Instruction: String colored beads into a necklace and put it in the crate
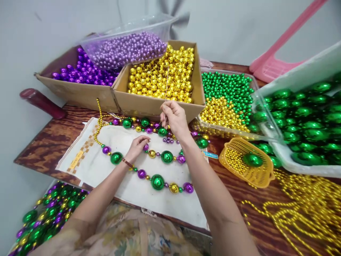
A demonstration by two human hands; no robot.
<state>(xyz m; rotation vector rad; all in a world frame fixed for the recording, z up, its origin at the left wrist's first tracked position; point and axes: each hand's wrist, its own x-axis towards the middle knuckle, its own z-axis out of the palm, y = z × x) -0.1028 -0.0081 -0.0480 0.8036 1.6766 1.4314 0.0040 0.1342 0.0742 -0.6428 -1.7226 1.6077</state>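
Observation:
My right hand (174, 117) is raised over the cloth, its fingers pinched on a thin pale thread (167, 83). One length of it stands up against the box behind, and fine strands hang below the fingers. Lower and to the left, my left hand (137, 147) is closed, thumb and finger at a purple bead (145, 147) that ends a row of beads. A bead garland of large green beads (157, 181), purple beads (141, 174) and gold beads (174, 187) loops across the white cloth (170, 202). My right forearm hides part of it.
Behind stand cardboard boxes of purple beads (93, 73) and gold beads (160, 80), with a clear tub (128, 49) on top. At right are a green-and-gold bead tray (226, 99), a yellow basket (263, 177), a white foam box (314, 170) and gold bead strings (306, 206). A maroon bottle (44, 103) leans at left.

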